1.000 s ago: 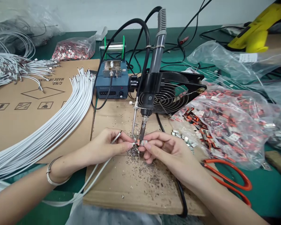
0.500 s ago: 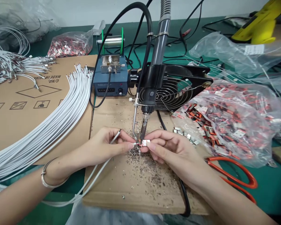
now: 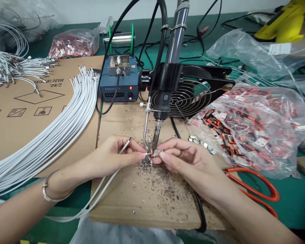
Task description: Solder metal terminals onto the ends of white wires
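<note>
My left hand [image 3: 114, 156] pinches a thin white wire [image 3: 124, 147], whose end reaches towards the small metal terminal [image 3: 156, 153] with red-orange marking. My right hand [image 3: 185, 159] holds that terminal between thumb and fingertips, and its lower side is hidden by my fingers. The tip of a black soldering iron [image 3: 156, 135] comes down onto the terminal at the wire end. A bent metal feed tube [image 3: 145, 132] on the iron ends just beside it. The exact joint is too small to make out.
Solder scraps litter the cardboard board [image 3: 124, 203] under my hands. Behind stand a blue solder station [image 3: 119, 91], a solder spool [image 3: 119, 39] and a black fan [image 3: 190, 96]. A white wire bundle [image 3: 53, 135], plastic bags of terminals [image 3: 254, 132] and orange-handled scissors [image 3: 254, 186] lie alongside.
The whole view has tilted and slid slightly as my head moved. My hands have stayed together, and the terminal now sits flatter and closer under the iron tip.
</note>
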The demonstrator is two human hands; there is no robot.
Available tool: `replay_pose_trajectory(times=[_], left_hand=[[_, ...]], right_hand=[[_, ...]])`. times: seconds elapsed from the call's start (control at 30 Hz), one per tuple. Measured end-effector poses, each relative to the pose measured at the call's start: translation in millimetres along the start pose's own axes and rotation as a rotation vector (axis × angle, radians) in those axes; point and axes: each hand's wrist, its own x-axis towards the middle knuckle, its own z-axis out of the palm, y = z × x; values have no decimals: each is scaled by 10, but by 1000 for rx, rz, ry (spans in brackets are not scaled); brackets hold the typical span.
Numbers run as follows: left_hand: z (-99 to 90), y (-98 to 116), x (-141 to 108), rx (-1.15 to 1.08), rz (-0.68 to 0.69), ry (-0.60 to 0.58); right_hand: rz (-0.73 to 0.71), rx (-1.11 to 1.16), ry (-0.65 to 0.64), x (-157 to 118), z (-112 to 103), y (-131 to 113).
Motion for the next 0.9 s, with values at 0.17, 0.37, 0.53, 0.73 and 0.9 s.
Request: replay_pose_trajectory(times=[0.17,0.37,0.53,0.73,0.9], left_hand=[[-27,-26,19,66,-28,26],[-22,-24,32,71,-11,28],[-18,-32,37,64,-5,15],[-17,-17,-1,59,5,4],[-11,-20,-3,7,7,-9]], right_hand=[[36,-78,65,26,59,-46],[30,-89,68,39,49,-20],[26,-52,53,38,23,-7],[3,5,0,5,4,-6],[23,88,-40,-5,-22,27]])
